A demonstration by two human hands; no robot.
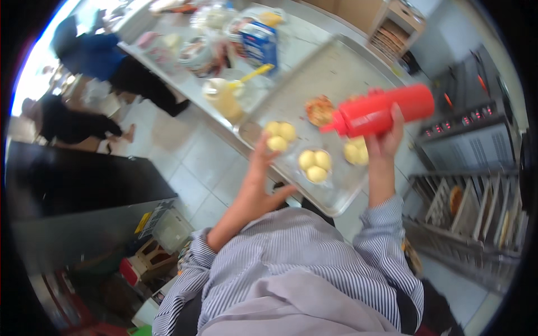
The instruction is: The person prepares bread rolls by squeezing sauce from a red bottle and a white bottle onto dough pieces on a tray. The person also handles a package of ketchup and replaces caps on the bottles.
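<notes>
A red squeeze bottle (386, 109) lies tilted in my right hand (386, 134), its nozzle pointing left over a metal baking tray (314, 193). My left hand (255, 187) has its fingers apart and holds nothing; its fingertips are beside a cluster of yellow dough balls (279, 135) at the tray's left edge. Nearer to me sits another dough cluster (315, 165) of three balls in a round paper cup. A third cluster (356, 151) is partly hidden by my right hand. Behind the nozzle lies a topped, reddish-brown piece (320, 111).
A plastic jug (224, 98) with a yellow-handled tool stands left of the tray. Tubs (196, 56) and a blue box (259, 45) crowd the table beyond. An oven (465, 120) and a tray rack (471, 213) stand at right. Two people (106, 61) are at far left.
</notes>
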